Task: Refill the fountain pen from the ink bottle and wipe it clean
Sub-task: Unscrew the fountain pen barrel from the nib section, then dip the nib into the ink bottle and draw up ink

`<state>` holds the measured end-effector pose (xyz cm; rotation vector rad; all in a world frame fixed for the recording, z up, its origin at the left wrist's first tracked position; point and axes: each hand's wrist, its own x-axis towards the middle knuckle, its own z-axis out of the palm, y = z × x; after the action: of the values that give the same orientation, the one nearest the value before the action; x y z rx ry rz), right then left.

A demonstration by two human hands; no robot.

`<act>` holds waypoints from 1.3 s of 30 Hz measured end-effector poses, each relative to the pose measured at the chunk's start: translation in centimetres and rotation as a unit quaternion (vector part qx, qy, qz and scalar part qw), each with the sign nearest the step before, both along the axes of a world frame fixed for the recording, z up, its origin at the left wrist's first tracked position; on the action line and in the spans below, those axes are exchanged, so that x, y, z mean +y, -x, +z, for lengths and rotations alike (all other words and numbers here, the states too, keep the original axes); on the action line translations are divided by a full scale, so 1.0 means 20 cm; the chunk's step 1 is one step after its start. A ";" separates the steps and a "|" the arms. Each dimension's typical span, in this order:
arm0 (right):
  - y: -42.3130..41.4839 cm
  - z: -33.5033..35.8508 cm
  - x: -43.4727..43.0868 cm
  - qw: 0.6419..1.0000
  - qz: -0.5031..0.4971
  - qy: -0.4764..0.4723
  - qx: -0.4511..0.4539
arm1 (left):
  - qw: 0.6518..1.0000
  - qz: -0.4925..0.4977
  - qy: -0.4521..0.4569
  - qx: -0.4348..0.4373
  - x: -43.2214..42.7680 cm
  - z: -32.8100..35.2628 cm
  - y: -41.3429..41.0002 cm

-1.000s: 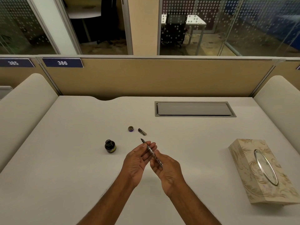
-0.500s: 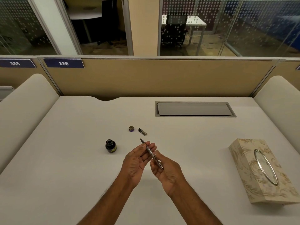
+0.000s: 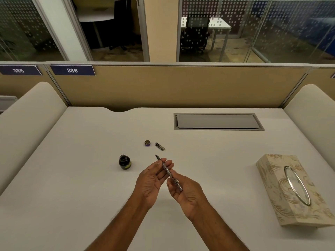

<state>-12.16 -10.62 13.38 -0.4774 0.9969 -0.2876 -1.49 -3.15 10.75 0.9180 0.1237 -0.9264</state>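
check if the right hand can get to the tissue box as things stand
Probably yes: the tissue box lies right of the right hand, only bare desk between. That hand grips the pen, though the left hand holds it too.

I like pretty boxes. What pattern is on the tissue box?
The tissue box is cream with golden swirls; head view.

Ink bottle [image 3: 124,162] left of hands; tissue box [image 3: 291,189] far right.

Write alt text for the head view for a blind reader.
The left hand and right hand hold an uncapped fountain pen over a desk, nib pointing away. An open ink bottle stands to their left, the bottle cap and pen cap lie beyond, and a tissue box sits right.
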 end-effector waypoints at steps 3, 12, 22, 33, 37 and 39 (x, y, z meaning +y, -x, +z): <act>0.00 0.00 0.00 1.000 0.013 0.007 0.002 | 1.000 0.005 0.001 0.010 0.00 0.00 0.00; 0.09 -0.08 0.04 0.997 0.008 0.075 0.011 | 0.996 0.076 0.000 0.043 0.01 0.01 -0.08; 0.11 -0.23 0.03 0.954 0.003 0.273 0.126 | 0.993 0.104 -0.028 0.040 0.05 -0.01 -0.11; -0.14 -0.49 0.05 0.710 0.139 0.614 0.315 | 0.993 0.094 -0.070 0.035 0.16 -0.12 -0.14; -0.18 -0.53 0.08 0.672 0.131 0.652 0.325 | 0.994 0.077 -0.080 0.019 0.18 -0.16 -0.14; -0.19 -0.54 0.09 0.659 0.139 0.662 0.328 | 0.994 0.071 -0.085 0.015 0.19 -0.17 -0.14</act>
<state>-8.32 -8.91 2.53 -2.2006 1.2563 -0.5694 1.39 0.67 7.36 1.0388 0.2939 -0.8070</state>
